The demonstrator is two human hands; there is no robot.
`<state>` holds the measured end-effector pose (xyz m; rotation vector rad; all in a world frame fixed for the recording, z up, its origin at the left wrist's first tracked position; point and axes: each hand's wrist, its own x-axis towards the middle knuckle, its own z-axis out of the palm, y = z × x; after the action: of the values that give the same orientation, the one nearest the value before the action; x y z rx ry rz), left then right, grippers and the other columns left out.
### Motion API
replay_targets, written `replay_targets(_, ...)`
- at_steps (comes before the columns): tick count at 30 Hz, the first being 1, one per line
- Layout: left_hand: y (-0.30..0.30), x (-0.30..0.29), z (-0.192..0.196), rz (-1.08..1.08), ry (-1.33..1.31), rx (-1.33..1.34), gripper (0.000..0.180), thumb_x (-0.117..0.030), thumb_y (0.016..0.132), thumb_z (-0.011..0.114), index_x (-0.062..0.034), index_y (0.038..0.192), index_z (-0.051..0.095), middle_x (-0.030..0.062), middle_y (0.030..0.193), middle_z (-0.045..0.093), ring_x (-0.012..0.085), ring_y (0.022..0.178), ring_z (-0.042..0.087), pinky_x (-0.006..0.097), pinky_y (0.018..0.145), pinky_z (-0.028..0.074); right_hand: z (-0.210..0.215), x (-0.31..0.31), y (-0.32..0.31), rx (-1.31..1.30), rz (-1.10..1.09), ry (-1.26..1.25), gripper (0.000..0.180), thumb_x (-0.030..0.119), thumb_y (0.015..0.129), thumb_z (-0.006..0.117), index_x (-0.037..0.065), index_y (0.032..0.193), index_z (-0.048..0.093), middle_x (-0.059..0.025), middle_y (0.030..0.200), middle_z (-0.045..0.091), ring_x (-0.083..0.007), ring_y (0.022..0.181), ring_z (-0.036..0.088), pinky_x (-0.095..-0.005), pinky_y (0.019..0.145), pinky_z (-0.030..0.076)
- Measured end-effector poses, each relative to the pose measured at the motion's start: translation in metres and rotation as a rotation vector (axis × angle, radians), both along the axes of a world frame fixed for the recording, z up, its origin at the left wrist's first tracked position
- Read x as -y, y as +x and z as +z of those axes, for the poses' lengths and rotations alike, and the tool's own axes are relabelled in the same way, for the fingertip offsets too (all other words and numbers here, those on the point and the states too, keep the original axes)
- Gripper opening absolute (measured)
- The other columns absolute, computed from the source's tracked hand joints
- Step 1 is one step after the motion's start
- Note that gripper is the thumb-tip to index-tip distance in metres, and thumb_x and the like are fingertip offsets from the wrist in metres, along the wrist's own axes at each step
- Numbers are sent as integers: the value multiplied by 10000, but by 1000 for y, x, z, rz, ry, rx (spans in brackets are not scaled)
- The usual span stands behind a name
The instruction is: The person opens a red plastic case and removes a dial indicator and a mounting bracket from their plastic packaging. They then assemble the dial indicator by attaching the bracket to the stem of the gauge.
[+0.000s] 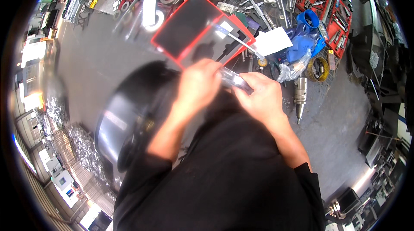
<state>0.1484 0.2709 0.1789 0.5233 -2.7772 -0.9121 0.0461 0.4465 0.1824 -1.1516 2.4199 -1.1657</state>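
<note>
In front of my body, both hands are closed around a shiny, rounded metal piece point(236, 80); its exact kind is hard to make out. My left hand point(199, 82) has its curled fingers at the left end of the piece. My right hand point(262, 95) pinches the other end between thumb and fingers. Just beyond them lies an open red case point(162, 35) with a dark lid and a grey foam insert with a round and a long cut-out. A thin metal rod point(242, 43) with a bluish grip slants across the case to a brass-coloured round end point(262, 62).
White paper point(274, 41), a blue container point(308, 20), a yellow ring point(318, 69) and a metal tool holder point(300, 95) lie right of the case. Red trays point(338, 30) of metal parts stand behind. A large black, shiny rounded object point(125, 123) is left of my left arm.
</note>
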Motion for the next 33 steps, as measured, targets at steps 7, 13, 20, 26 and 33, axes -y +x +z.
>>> replay_targets(7,7,5,15,71,528,162,210,-66,896,568,18,1034,703,89,827,690,126,729,654,278,664,514,3,-9,-14,230,95,-28,272,197,802,813,50,1019,739,-118,917,731,-303,775,714,-361,686,565)
replay_targets(13,4,-2,4,170,936,30,149,-66,924,604,13,1032,670,29,890,695,78,734,622,236,667,505,12,-14,-17,418,58,-87,335,237,875,776,38,1101,628,-158,879,720,-350,770,711,-389,677,559)
replay_targets(20,-9,-31,-6,366,1067,-160,178,-144,974,655,21,1039,652,43,917,703,66,734,619,213,665,501,4,-4,-2,296,-32,-6,320,335,939,696,63,1046,563,-188,826,706,-399,759,710,-465,653,544)
replay_targets(26,-9,-42,-16,347,763,-132,210,-118,963,687,18,1108,618,29,964,684,58,821,621,232,712,519,-3,-3,-4,257,-95,27,186,208,989,607,26,949,611,-213,824,690,-410,750,688,-472,647,532)
replay_targets(33,-13,-54,-24,590,1472,14,340,-220,1002,651,-77,1276,508,57,1078,670,147,892,682,335,752,591,-18,2,-2,544,-187,-100,143,144,978,612,7,997,647,-179,785,683,-319,725,716,-427,659,545)
